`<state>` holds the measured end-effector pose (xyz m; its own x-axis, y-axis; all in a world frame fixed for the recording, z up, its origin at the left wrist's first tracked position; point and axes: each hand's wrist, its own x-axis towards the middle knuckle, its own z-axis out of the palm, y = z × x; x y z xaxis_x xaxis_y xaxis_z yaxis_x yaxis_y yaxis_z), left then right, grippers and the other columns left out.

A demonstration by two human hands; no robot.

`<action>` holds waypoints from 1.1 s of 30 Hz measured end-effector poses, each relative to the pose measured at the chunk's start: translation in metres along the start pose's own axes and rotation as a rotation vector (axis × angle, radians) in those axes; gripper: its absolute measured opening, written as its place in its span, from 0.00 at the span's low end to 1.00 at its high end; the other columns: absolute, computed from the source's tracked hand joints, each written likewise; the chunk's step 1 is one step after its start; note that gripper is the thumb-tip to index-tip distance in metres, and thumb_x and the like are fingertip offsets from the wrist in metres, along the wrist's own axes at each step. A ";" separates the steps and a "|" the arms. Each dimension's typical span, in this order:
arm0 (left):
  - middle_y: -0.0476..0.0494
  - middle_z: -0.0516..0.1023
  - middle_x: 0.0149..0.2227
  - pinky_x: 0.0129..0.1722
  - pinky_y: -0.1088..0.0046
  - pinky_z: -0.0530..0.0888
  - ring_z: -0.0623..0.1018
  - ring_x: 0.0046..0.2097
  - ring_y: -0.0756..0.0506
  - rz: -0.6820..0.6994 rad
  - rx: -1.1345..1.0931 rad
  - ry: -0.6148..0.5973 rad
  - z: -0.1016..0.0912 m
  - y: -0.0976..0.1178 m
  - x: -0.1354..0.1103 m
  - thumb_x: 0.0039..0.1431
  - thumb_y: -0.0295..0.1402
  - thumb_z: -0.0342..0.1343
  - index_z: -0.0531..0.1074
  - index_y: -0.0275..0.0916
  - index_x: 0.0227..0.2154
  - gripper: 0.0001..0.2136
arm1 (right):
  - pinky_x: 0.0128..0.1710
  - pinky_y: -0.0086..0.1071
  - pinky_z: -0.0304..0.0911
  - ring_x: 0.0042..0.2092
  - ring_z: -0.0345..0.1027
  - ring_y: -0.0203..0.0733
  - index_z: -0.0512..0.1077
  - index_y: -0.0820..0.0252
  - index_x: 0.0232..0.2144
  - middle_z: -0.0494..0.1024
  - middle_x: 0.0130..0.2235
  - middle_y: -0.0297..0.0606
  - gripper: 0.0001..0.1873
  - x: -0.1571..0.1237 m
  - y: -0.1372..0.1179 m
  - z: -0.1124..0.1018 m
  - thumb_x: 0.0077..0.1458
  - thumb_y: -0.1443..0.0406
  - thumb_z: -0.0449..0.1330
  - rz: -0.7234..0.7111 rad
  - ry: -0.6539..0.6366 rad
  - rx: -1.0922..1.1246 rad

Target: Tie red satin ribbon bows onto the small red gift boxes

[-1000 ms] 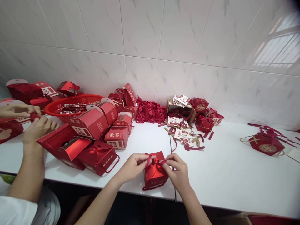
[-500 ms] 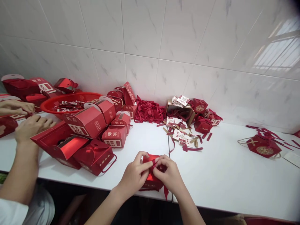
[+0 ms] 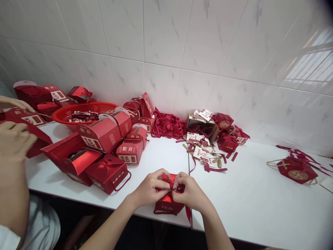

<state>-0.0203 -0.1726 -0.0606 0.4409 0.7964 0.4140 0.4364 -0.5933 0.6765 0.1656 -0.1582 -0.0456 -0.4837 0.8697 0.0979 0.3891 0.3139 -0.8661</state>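
A small shiny red gift box stands near the front edge of the white table. Both my hands are pinched together over its top. My left hand and my right hand each grip the red ribbon at the box's top. A loose ribbon end hangs down off the table edge beside the box.
Several larger red boxes lie piled at left, with a red basin behind them. A heap of red ribbons and tags sits by the tiled wall. Another tied box rests far right. A co-worker's hand holds a box at left.
My hands came together from apart, drawing the ribbon in over the box top. The co-worker at left lifted a red box closer to the camera.
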 end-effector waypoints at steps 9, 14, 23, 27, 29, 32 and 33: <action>0.45 0.71 0.37 0.23 0.78 0.66 0.67 0.23 0.56 -0.183 -0.005 0.182 -0.002 0.002 -0.008 0.47 0.23 0.52 0.76 0.38 0.24 0.08 | 0.27 0.29 0.58 0.28 0.60 0.34 0.64 0.58 0.17 0.66 0.27 0.32 0.06 -0.007 0.002 -0.009 0.40 0.73 0.55 0.008 0.081 -0.034; 0.45 0.72 0.37 0.24 0.78 0.66 0.68 0.27 0.53 -0.299 -0.010 0.196 -0.014 0.002 -0.009 0.44 0.24 0.52 0.71 0.38 0.22 0.05 | 0.27 0.30 0.57 0.29 0.60 0.36 0.62 0.57 0.19 0.67 0.28 0.33 0.07 -0.014 0.011 -0.014 0.41 0.73 0.54 -0.022 0.188 -0.087; 0.43 0.72 0.52 0.52 0.54 0.65 0.66 0.55 0.39 -0.342 -0.162 0.122 -0.006 -0.007 -0.008 0.51 0.26 0.47 0.69 0.41 0.22 0.08 | 0.48 0.43 0.58 0.48 0.62 0.50 0.63 0.57 0.22 0.68 0.43 0.43 0.05 -0.015 0.024 0.000 0.44 0.71 0.56 -0.106 0.372 -0.164; 0.46 0.73 0.50 0.55 0.47 0.58 0.62 0.57 0.36 -0.274 0.132 0.031 -0.018 0.000 -0.008 0.52 0.26 0.51 0.69 0.41 0.19 0.09 | 0.50 0.48 0.54 0.52 0.60 0.54 0.63 0.57 0.22 0.67 0.48 0.44 0.06 -0.018 0.034 0.001 0.41 0.70 0.58 -0.092 0.400 -0.250; 0.46 0.73 0.49 0.56 0.46 0.56 0.60 0.58 0.35 -0.239 0.209 0.025 -0.022 0.004 -0.007 0.50 0.26 0.53 0.70 0.41 0.18 0.08 | 0.50 0.49 0.53 0.53 0.58 0.55 0.63 0.57 0.23 0.66 0.48 0.44 0.07 -0.019 0.035 0.002 0.41 0.71 0.58 -0.097 0.423 -0.257; 0.45 0.72 0.50 0.56 0.51 0.59 0.62 0.57 0.37 -0.188 0.087 0.036 -0.024 0.003 -0.007 0.52 0.30 0.56 0.71 0.41 0.20 0.07 | 0.50 0.48 0.54 0.53 0.58 0.54 0.61 0.56 0.24 0.66 0.48 0.44 0.08 -0.019 0.035 0.003 0.41 0.72 0.56 -0.120 0.446 -0.241; 0.44 0.73 0.49 0.56 0.53 0.60 0.64 0.56 0.38 -0.174 0.030 0.043 -0.024 0.001 -0.008 0.54 0.32 0.56 0.71 0.41 0.20 0.08 | 0.49 0.47 0.54 0.53 0.58 0.54 0.61 0.56 0.25 0.66 0.47 0.44 0.08 -0.019 0.035 0.003 0.41 0.72 0.56 -0.124 0.451 -0.236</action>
<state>-0.0419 -0.1770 -0.0484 0.3232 0.8912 0.3183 0.5265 -0.4488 0.7220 0.1855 -0.1649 -0.0792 -0.1720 0.8819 0.4390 0.5420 0.4568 -0.7054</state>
